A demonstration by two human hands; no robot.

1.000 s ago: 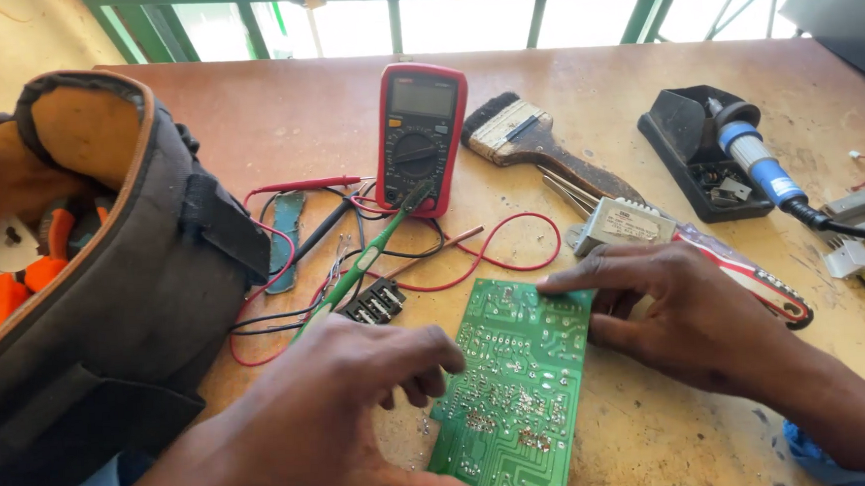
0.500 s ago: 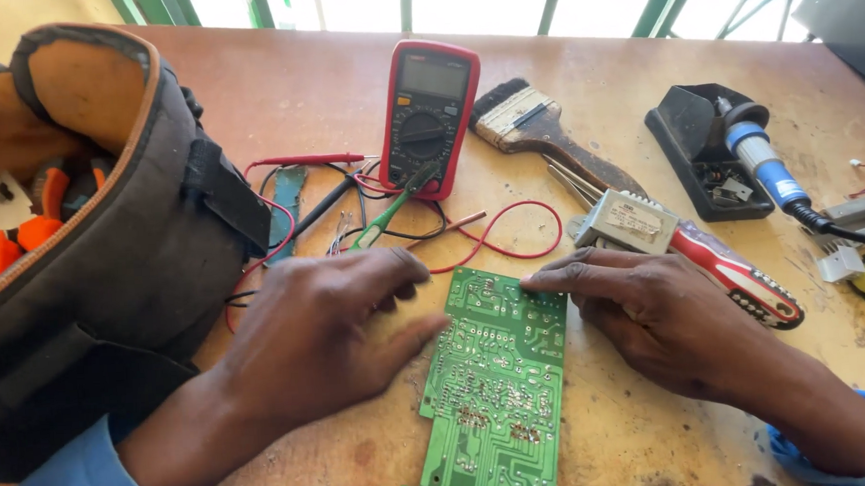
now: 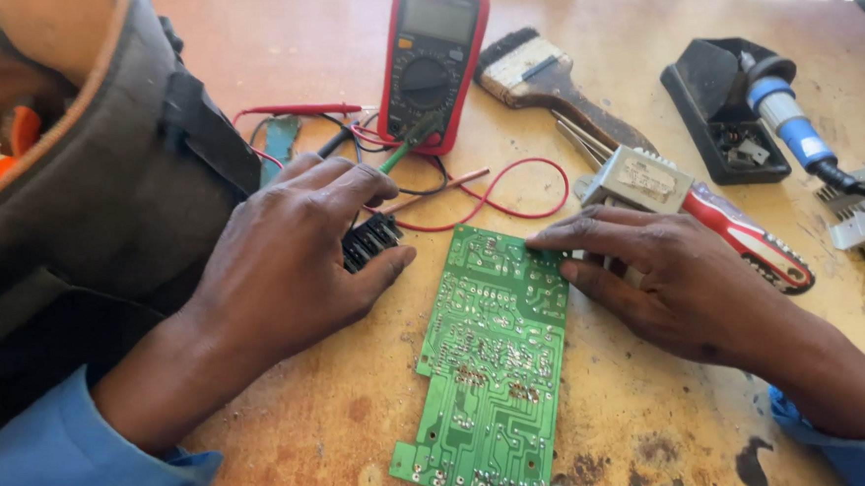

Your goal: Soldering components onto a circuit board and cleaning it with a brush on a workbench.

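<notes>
Pinching a small black component [image 3: 370, 240] between thumb and fingers, the left hand [image 3: 290, 255] sits just left of the green circuit board [image 3: 493, 358]; the right hand [image 3: 666, 280] lies half-open, fingertips touching the board's top right edge.

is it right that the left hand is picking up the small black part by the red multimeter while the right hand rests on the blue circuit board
Not quite: the head view shows the circuit board is green, not blue. The rest holds: the left hand is on the small black part by the red multimeter, and the right hand rests on the board's edge.
</notes>
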